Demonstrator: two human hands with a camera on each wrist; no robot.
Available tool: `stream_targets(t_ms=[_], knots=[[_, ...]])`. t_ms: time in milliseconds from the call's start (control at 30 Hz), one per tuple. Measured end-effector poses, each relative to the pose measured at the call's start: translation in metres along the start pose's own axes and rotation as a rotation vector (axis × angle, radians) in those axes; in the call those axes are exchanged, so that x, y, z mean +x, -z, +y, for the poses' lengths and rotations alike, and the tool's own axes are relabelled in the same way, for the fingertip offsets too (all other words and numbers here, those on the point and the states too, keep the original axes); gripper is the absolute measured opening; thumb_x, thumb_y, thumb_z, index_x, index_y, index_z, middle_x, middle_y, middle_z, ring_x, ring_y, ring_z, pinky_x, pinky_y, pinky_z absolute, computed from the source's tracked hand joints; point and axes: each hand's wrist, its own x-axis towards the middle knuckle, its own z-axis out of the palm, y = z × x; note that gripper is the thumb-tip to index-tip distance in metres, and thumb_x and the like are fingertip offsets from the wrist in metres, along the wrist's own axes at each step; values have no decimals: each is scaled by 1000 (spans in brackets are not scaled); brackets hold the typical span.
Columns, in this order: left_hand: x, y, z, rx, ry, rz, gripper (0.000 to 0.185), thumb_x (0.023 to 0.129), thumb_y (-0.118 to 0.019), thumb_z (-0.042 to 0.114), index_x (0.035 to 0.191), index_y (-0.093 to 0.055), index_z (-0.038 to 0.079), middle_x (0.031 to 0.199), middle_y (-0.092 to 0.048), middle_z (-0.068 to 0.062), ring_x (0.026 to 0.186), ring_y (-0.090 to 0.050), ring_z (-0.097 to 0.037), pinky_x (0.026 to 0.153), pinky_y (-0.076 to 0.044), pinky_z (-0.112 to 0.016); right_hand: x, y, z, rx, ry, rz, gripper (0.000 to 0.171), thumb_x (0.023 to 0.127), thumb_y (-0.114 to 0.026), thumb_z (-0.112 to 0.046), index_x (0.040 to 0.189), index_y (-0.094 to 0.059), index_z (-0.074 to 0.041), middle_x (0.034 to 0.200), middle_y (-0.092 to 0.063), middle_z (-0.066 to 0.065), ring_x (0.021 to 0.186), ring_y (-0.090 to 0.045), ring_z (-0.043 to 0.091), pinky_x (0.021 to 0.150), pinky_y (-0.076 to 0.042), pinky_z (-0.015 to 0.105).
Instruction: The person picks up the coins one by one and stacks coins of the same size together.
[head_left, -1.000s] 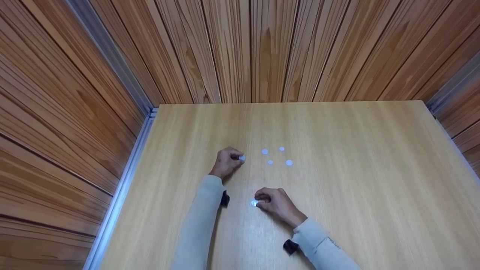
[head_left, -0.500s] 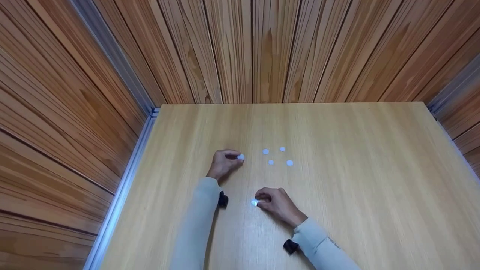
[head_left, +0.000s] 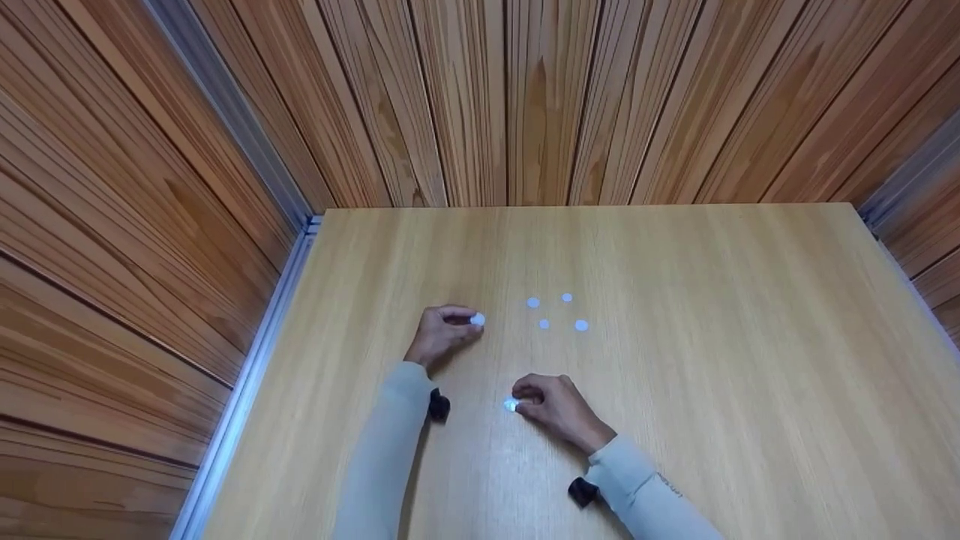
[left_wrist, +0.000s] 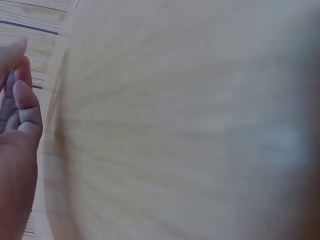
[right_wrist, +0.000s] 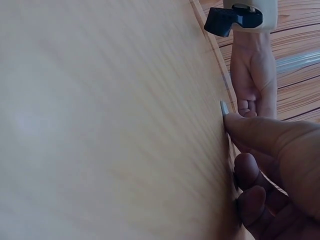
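Sleeves of pale grey run up from the near edge of the table [head_left: 750,337], each with a small black clip at the wrist. Nearest, the right hand [head_left: 555,409] rests curled on the wood, thumb and fingertips closed on a small white disc [head_left: 510,406] that pokes out at its left side; the right wrist view shows the thumb pressing the disc's thin edge down against the tabletop. Farther on and toward the left edge, the left hand [head_left: 442,332] is also curled, pinching a second disc [head_left: 477,320] at its fingertips. Beyond that, toward the middle of the table, four loose discs [head_left: 556,312] lie flat in a small cluster, just to the right of the left hand and well apart from the right one, so the left hand is the closer of the two. Six discs in all: one in each hand, four lying free. Being round, they have no long axis. Wooden panelling stands behind the far edge.
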Motion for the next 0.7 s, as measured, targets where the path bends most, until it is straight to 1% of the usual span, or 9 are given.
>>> stream_targets(t_ms=[133, 233, 367, 567, 600, 700], knots=[[-4, 1, -2, 14, 5, -18, 25, 81, -83, 8, 105, -77, 11, 106, -72, -5, 99, -66, -21, 88, -53, -33, 0, 0, 0, -2, -10, -9, 18, 91, -73, -9, 109, -72, -10, 102, -73, -2, 96, -69, 13, 84, -54, 35], [-7, 1, -3, 26, 2, -33, 25, 81, -84, 10, 105, -78, 12, 108, -71, -5, 101, -66, -22, 90, -52, -35, 1, 1, 0, -8, -13, -10, 18, 91, -73, -10, 109, -72, -10, 102, -73, -2, 97, -69, 14, 84, -54, 36], [-10, 1, -4, 42, -2, -36, 23, 80, -84, 11, 103, -79, 13, 108, -70, -3, 102, -65, -21, 90, -51, -34, 1, 1, 0, -6, -19, -6, 17, 91, -73, -10, 109, -72, -11, 102, -73, -3, 97, -69, 14, 85, -54, 37], [-15, -1, -6, -5, -74, -48, 25, 79, -83, 3, 104, -77, 2, 105, -72, -8, 98, -67, -21, 84, -53, -29, 1, -1, 1, -18, -7, 2, 18, 91, -73, -9, 108, -72, -9, 103, -74, -1, 100, -69, 16, 87, -53, 38], [-16, -2, -6, -18, -80, -57, 26, 79, -83, 1, 104, -76, 1, 105, -72, -9, 98, -68, -21, 84, -54, -29, 1, -1, 1, -23, -7, 2, 18, 91, -73, -9, 109, -72, -9, 103, -74, -1, 101, -69, 16, 87, -53, 39], [-20, -3, -6, -16, -75, -84, 26, 80, -83, 3, 105, -77, 2, 105, -72, -6, 98, -67, -18, 83, -54, -27, 1, 0, 1, -29, -23, 0, 17, 92, -73, -11, 109, -72, -11, 103, -74, -3, 100, -68, 15, 86, -53, 39]])
